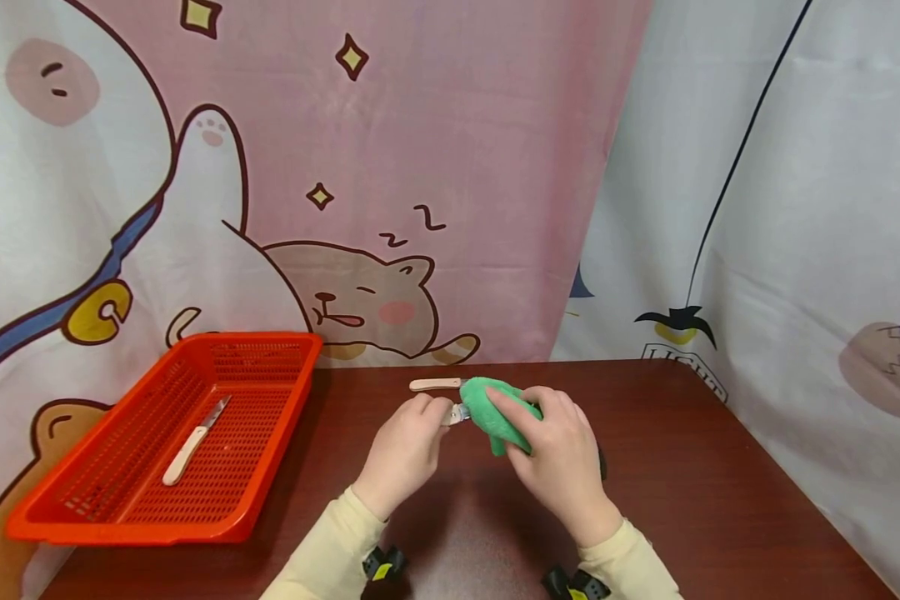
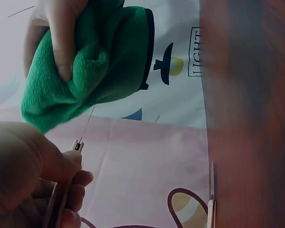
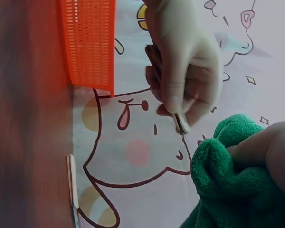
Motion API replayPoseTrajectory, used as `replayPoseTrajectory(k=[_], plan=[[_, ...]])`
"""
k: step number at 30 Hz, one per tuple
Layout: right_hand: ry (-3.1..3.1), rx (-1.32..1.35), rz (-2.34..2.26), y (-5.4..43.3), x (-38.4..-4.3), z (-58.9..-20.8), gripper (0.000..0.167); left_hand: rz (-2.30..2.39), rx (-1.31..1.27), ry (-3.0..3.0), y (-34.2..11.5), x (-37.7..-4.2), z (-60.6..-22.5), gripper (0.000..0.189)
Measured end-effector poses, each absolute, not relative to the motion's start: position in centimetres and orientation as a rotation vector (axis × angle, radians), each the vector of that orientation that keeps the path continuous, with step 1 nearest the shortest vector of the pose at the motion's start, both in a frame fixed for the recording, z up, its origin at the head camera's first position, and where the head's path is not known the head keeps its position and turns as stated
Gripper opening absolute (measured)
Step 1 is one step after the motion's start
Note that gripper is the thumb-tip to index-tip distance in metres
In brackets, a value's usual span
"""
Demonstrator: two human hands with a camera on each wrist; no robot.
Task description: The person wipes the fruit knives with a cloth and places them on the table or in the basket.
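Note:
My left hand [image 1: 403, 454] grips the pale handle of a knife [image 2: 59, 199], its fingers curled round it and the thumb on top. From the handle a thin blade runs into a green cloth [image 1: 486, 410]. The fuzzy cloth, dark-edged in the left wrist view, is bunched in my right hand [image 1: 568, 457] between thumb and fingers, and it hides the far part of the blade. Both hands are raised over the table. Behind them a second knife [image 1: 435, 384] with a light handle lies near the table's back edge, its blade partly covered by the cloth in the head view.
At the left stands an orange-red plastic basket [image 1: 138, 532] with perforated walls. A knife [image 1: 187, 452] with a whitish handle lies inside it. The brown table [image 1: 720, 500] reaches back to a printed cartoon curtain [image 1: 495, 167].

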State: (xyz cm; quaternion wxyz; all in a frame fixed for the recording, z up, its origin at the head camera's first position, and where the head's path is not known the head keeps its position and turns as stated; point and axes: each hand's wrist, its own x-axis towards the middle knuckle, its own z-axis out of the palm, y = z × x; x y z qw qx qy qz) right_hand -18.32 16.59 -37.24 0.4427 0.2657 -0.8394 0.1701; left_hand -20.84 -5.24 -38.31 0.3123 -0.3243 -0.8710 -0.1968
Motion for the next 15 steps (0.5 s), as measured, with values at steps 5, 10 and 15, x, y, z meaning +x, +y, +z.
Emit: replayPoseTrajectory(k=[5,10,15], plan=[[-2.078,0.662,0.374,15.90,-18.29,-37.76,0.065,-0.512,-0.852,-2.280,-4.93,-20.44,-38.47,0.027],[-2.087,0.667,0.334,15.52,-18.32,-38.04,0.065,-0.524,-0.867,-2.234,-4.74,-20.23,-38.59,0.028],[-2.083,0.649,0.327,15.49,-18.33,-38.06,0.066,-0.534,-0.874,-2.213,-4.69,-20.22,-38.70,0.030]])
